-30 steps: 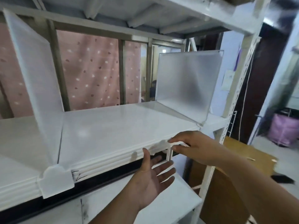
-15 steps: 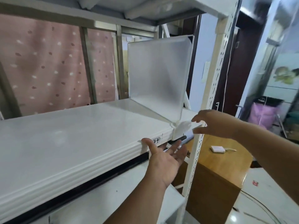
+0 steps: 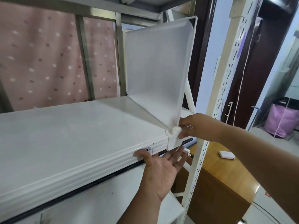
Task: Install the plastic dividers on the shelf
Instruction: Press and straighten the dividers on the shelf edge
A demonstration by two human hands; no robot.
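Observation:
A frosted white plastic divider (image 3: 155,75) stands upright near the right end of the white shelf (image 3: 77,131). Its front clip (image 3: 174,139) hooks over the shelf's ribbed front edge. My right hand (image 3: 199,126) reaches in from the right, and its fingertips pinch the clip and the divider's lower front corner. My left hand (image 3: 161,168) is open with the palm up, just below the shelf's front edge. Its thumb rests against the edge and its fingertips sit under the clip.
A white perforated upright post (image 3: 200,143) stands right beside the divider. Behind it is a wooden cabinet (image 3: 223,178) with a small white box (image 3: 226,154) on top. A lower shelf (image 3: 100,206) sits beneath. Pink dotted curtain (image 3: 40,62) hangs behind; a pink bin (image 3: 283,122) is at far right.
The view swung right, so the left divider went out of frame. My right hand moved right along the shelf edge onto the right divider's clip, and my left hand followed beneath it.

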